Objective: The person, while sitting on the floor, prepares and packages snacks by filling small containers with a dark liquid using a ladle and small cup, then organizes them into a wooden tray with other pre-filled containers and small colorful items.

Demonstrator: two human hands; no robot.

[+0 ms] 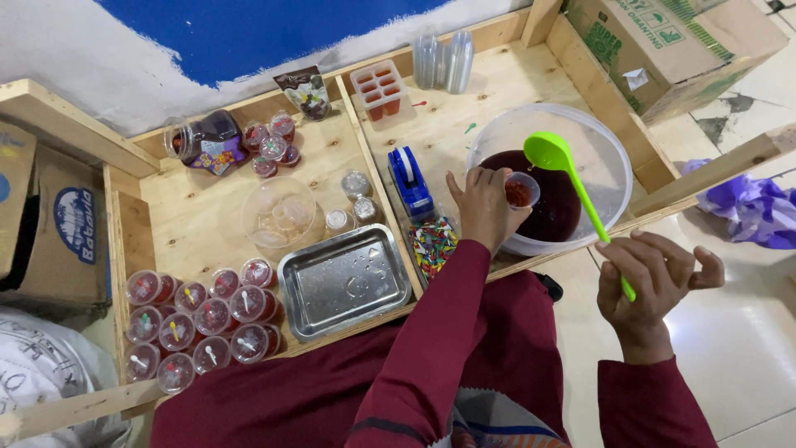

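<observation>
My left hand (483, 207) holds a small clear cup (521, 190) partly filled with dark red liquid, at the rim of a large clear bowl (605, 162) of the same dark red liquid. My right hand (651, 278) grips the handle of a bright green ladle (551, 155), whose scoop is tilted just above the cup. Both sleeves are dark red.
A blue tape dispenser (410, 178) and a box of coloured small spoons (431, 246) lie left of the bowl. A metal tray (344, 280), several filled lidded cups (203, 319), an empty clear bowl (278, 216), a jar (203, 141) and stacked empty cups (444, 60) sit on the wooden table. Cardboard boxes (663, 41) stand around.
</observation>
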